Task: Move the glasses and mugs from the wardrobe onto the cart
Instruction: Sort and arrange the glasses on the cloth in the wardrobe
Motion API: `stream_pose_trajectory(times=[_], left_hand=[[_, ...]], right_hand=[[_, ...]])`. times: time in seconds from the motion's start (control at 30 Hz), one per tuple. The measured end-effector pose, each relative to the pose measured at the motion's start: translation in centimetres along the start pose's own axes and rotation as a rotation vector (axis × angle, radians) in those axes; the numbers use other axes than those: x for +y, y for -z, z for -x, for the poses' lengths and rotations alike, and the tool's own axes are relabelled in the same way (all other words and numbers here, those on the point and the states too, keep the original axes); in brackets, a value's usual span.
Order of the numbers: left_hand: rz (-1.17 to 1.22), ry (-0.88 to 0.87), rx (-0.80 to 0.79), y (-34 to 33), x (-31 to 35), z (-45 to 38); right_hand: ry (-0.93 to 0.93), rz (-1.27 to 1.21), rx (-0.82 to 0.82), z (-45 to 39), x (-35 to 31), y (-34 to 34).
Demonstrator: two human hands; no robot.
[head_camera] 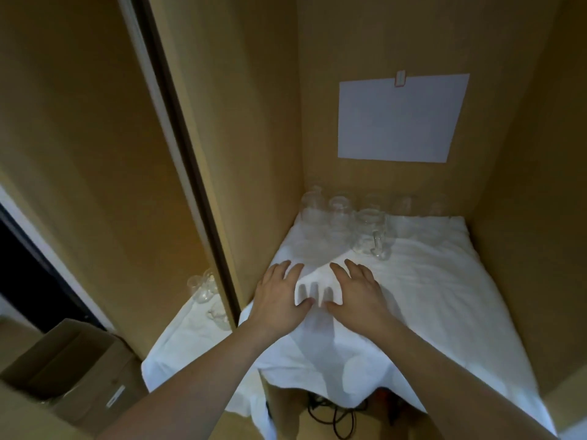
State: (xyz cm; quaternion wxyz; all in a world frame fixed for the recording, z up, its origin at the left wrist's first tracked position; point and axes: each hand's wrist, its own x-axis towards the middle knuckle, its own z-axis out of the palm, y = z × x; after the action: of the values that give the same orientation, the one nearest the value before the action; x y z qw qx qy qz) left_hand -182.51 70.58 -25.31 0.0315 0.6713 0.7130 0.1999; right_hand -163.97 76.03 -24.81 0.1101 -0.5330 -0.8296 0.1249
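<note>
Clear glass mugs wait, perhaps six, at the shelf's back while my left hand and right hand lie flat, fingers open, gripping nothing, on the white cloth; next, reach deeper.

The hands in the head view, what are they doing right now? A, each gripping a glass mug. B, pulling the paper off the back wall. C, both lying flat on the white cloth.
C: the left hand and right hand lie spread on the white cloth, holding nothing; the glass mugs stand untouched at the back.
</note>
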Motion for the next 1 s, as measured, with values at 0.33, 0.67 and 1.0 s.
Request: stream_pose_trajectory(times=[0.33,0.67,1.0], left_hand=[[-0.052,-0.079,-0.05,3.9,-8.5,10.3],[-0.006,0.089,-0.049,8.1,-18.2,18.5],[-0.01,0.293,-0.08,8.3,-26.3,21.2]], right_hand=[[-0.042,0.067,-0.021,6.6,-10.2,-5.0],[0.025,0.054,-0.1,10.9,-21.4,-10.3],[0.131,0.038,-0.227,8.8,-28.3,-15.2]])
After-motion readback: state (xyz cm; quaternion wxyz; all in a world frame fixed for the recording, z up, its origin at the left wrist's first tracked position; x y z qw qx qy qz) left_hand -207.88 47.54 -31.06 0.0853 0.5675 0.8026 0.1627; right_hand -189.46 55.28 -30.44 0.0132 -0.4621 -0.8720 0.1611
